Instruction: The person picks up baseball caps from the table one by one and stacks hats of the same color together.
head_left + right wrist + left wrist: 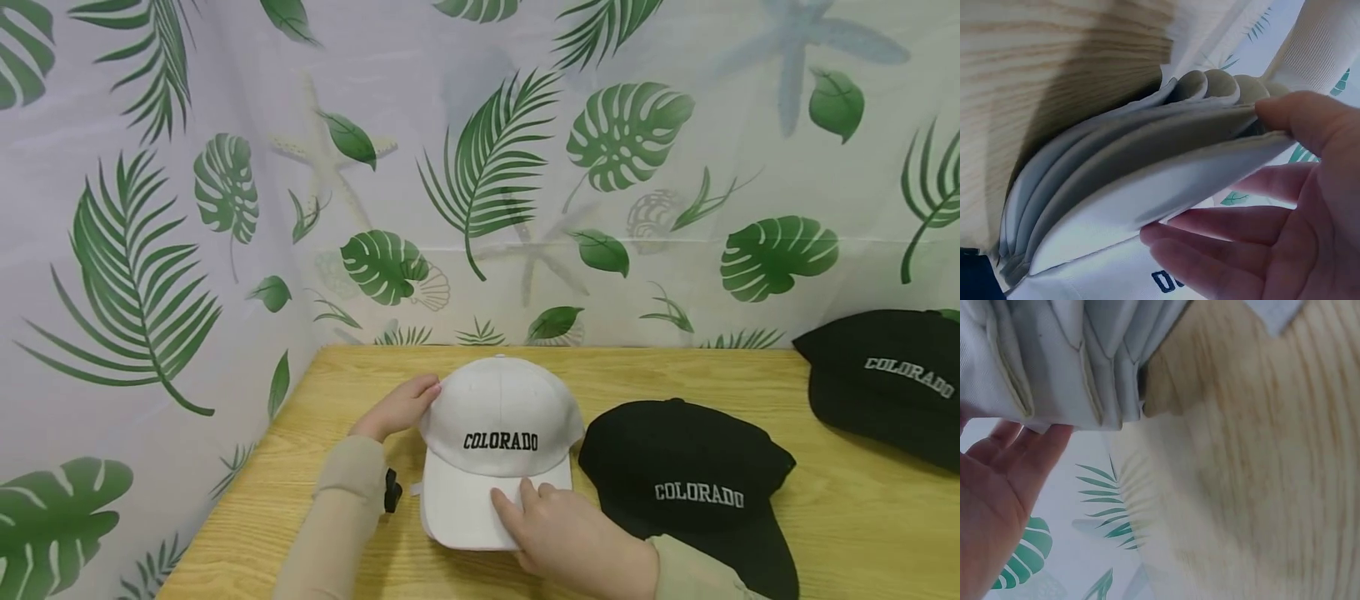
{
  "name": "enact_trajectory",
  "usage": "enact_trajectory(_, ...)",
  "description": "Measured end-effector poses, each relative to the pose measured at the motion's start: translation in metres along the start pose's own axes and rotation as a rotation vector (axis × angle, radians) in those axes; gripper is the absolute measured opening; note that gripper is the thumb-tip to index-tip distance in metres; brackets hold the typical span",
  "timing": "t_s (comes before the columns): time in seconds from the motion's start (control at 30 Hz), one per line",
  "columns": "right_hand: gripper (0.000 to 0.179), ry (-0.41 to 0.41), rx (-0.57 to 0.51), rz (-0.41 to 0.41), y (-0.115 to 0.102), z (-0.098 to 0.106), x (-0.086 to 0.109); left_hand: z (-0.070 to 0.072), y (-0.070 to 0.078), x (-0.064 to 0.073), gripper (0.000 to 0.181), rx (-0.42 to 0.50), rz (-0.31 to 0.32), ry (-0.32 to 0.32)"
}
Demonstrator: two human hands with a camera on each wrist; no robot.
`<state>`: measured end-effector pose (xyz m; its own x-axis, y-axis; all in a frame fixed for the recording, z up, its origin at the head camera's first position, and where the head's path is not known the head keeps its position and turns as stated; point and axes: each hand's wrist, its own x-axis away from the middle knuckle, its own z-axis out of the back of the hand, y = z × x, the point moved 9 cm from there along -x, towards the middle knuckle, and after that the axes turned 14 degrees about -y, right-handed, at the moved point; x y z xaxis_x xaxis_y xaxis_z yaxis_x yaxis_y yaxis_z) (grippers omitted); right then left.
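A nested stack of white caps stands on the table, the front one lettered COLORADO. My left hand holds the left rear of the stack; in the left wrist view its fingertips go out of sight behind the folded white fabric. With my right hand I pinch the top cap's brim, thumb at its underside edge and fingers on its upper face. Several brims lie layered beneath it in the right wrist view. A black cap lies close on the right.
Another black cap lies at the table's far right. The wooden table meets a white leaf-print cloth behind and to the left. A small black object shows beside the left sleeve.
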<state>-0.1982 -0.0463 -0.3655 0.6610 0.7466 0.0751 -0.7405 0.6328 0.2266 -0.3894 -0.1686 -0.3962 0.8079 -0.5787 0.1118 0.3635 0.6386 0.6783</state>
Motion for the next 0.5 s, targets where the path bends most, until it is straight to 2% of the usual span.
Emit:
enact_trajectory(0.1,0.049,-0.008,0.030,-0.002,-0.0011,-0.0013,-0.0025,0.0002,0.0012,-0.0013,0.022,-0.023,0.004,0.010)
enact_trajectory(0.33,0.041,0.042,0.066,0.017,-0.0065,-0.0022,-0.0066,0.0010,-0.0001,-0.0025,0.022,-0.046,0.042,0.037)
enact_trajectory(0.5,0.043,0.033,0.063,0.016,-0.0062,-0.0016,-0.0075,0.0022,0.0010,-0.0021,0.021,-0.057,0.057,0.063)
